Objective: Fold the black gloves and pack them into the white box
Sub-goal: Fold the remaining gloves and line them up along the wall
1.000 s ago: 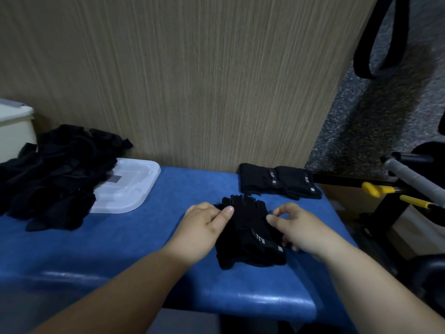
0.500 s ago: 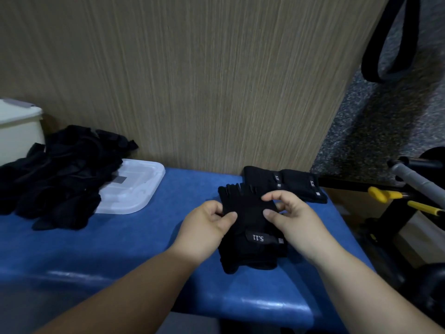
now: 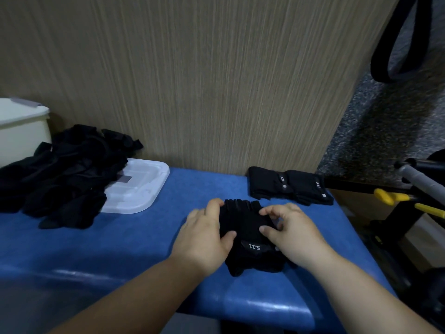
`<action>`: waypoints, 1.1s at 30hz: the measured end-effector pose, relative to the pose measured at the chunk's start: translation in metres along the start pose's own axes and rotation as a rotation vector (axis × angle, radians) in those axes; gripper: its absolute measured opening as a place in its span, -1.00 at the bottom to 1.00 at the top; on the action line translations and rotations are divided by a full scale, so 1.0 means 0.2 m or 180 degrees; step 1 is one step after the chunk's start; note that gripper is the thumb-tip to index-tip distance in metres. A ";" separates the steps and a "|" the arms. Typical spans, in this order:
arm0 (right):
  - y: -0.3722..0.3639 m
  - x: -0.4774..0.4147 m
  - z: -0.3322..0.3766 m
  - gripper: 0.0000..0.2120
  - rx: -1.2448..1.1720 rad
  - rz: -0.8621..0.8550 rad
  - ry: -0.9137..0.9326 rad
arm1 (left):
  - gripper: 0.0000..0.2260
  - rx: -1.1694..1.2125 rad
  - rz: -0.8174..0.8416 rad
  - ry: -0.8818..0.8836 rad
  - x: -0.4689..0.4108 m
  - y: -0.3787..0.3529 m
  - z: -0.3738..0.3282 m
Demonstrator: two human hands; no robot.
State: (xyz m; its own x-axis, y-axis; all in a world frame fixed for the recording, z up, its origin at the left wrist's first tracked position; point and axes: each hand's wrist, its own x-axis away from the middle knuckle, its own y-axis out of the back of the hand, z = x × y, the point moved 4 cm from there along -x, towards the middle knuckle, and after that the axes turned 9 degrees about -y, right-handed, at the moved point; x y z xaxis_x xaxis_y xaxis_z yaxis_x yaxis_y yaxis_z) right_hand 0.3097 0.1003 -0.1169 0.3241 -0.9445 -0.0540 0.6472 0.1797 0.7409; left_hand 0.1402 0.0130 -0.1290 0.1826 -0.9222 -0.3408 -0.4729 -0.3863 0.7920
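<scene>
A pair of black gloves (image 3: 250,244) with a white "5.11" label lies stacked on the blue table (image 3: 134,239) in front of me. My left hand (image 3: 204,232) grips its left edge, thumb on top. My right hand (image 3: 289,230) grips the right side, fingers curled over the glove fingers. A folded pair of black gloves (image 3: 289,186) lies at the back right against the wall. A heap of loose black gloves (image 3: 60,174) sits at the left. The white box (image 3: 19,131) stands at the far left edge, partly cut off.
A white plastic lid (image 3: 139,186) lies flat beside the heap, partly under it. A wood-grain wall (image 3: 192,80) backs the table. Right of the table stands a black frame with yellow-handled parts (image 3: 397,197) and a grey bar (image 3: 423,184); a black strap (image 3: 395,39) hangs above.
Half a second ago the glove fingertips were raised off the table between my hands. Now the pair is lowered flat, and both hands have closed over its upper half.
</scene>
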 end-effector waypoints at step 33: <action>0.09 -0.02 -0.11 -0.57 0.0744 0.0336 0.0930 | -0.44 -0.0164 0.0884 -0.1198 0.03 0.05 0.08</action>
State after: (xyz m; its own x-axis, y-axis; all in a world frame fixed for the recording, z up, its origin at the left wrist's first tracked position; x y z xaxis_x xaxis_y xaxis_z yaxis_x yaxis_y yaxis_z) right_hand 0.3354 0.1124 -0.1179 0.5852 -0.8000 -0.1327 0.4359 0.1723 0.8833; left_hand 0.1228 0.0049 -0.1313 -0.2746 -0.9244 -0.2648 -0.4145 -0.1347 0.9000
